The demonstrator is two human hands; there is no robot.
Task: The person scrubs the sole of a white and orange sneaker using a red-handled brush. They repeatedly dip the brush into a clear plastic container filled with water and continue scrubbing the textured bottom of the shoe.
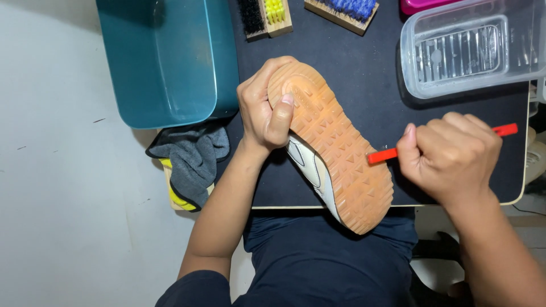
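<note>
We held the shoe (pixel 333 145) sole-up over the desk (pixel 369 85), left hand (pixel 264 108) clamped on its heel; right hand (pixel 449 156), fisted round the red pick (pixel 382 154), met the sole's edge. Mid-scrape, we judged; next, working the grooves.

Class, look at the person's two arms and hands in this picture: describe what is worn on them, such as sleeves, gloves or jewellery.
Both hands are bare: no gloves, rings, watch or bracelets show on the left hand or the right hand. Both forearms are uncovered too. A short dark navy sleeve begins only near the left upper arm, matching the dark navy clothing below. The right arm's sleeve is out of view.
</note>
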